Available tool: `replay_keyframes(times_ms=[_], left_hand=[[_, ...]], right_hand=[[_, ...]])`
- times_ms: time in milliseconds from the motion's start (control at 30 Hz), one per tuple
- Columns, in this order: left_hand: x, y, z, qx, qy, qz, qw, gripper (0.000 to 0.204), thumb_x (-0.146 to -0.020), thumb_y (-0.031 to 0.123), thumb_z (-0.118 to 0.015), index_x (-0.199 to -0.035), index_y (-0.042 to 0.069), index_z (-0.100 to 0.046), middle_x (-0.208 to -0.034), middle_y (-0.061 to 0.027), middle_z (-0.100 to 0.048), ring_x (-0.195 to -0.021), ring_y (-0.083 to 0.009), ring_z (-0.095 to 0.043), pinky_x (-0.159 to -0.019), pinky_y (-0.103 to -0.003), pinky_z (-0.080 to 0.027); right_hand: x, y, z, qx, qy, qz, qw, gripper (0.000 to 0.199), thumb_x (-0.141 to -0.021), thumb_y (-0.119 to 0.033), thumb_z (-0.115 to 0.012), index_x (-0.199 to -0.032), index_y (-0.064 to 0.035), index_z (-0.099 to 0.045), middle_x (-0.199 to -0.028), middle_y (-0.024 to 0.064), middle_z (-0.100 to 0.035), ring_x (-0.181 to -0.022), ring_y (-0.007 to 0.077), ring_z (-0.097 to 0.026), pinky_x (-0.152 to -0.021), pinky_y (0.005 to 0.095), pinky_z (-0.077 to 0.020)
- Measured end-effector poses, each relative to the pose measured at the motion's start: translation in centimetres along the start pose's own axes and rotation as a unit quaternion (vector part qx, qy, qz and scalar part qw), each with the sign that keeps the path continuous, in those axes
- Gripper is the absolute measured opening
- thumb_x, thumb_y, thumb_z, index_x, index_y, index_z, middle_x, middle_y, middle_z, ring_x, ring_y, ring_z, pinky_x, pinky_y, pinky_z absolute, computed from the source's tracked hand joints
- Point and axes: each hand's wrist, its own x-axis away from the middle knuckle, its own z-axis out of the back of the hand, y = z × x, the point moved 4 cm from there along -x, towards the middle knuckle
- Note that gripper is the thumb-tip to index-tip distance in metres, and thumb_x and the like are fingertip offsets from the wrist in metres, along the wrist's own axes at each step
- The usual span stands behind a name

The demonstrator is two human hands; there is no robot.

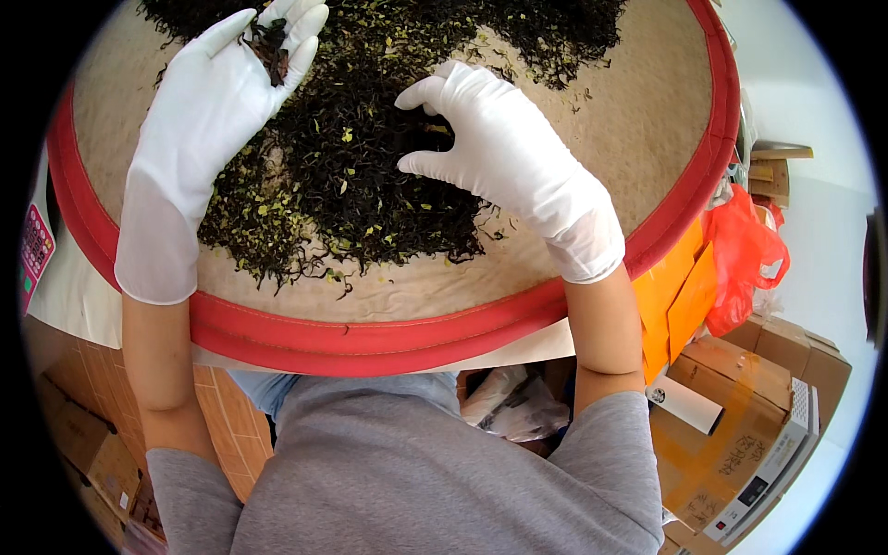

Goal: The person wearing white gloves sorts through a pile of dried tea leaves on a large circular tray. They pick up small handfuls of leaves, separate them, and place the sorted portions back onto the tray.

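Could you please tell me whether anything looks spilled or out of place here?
One small thing: a dark fleck, perhaps a stray leaf, sits on the near side of the red rim, apart from the leaf pile. Nothing else stands out.

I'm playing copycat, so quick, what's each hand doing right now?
Left hand: loosely cupped, holding some dark leaves.
Right hand: open, thumb and fingers apart, at the leaf pile.

Marks at the edges, none clearly legible
Handwriting (741, 454) crosses a cardboard box (731, 375); a pink card (36, 254) bears a code-like pattern (37, 242); a white cylinder (687, 408) carries a small round emblem (659, 395).
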Motion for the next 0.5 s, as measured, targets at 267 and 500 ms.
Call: replay_keyframes(times_ms=[267,500], left_hand=[[0.0,0.2,0.3,-0.004,-0.011,0.002,1.000,0.045,-0.107,0.015,-0.033,-0.149,-0.002,-0.036,-0.145,-0.0121,-0.050,-0.132,-0.0211,-0.050,-0.109,-0.036,-0.041],[-0.2,-0.2,-0.4,-0.003,-0.041,0.005,0.999,0.045,-0.107,0.016,-0.033,-0.149,-0.002,-0.036,-0.145,-0.0122,-0.050,-0.131,-0.0215,-0.051,-0.109,-0.037,-0.042]], right_hand=[[-0.5,-1.0,0.5,-0.026,0.040,0.028,0.998,0.029,-0.072,-0.018,-0.081,-0.095,-0.0070,-0.068,-0.092,0.0116,-0.064,-0.090,0.0327,-0.062,-0.081,0.0412,-0.0519],[-0.5,-1.7,0.3,0.020,-0.016,0.065,0.998,0.026,-0.075,-0.007,-0.075,-0.099,-0.0109,-0.065,-0.095,0.0086,-0.060,-0.093,0.0305,-0.060,-0.082,0.0388,-0.0505]])
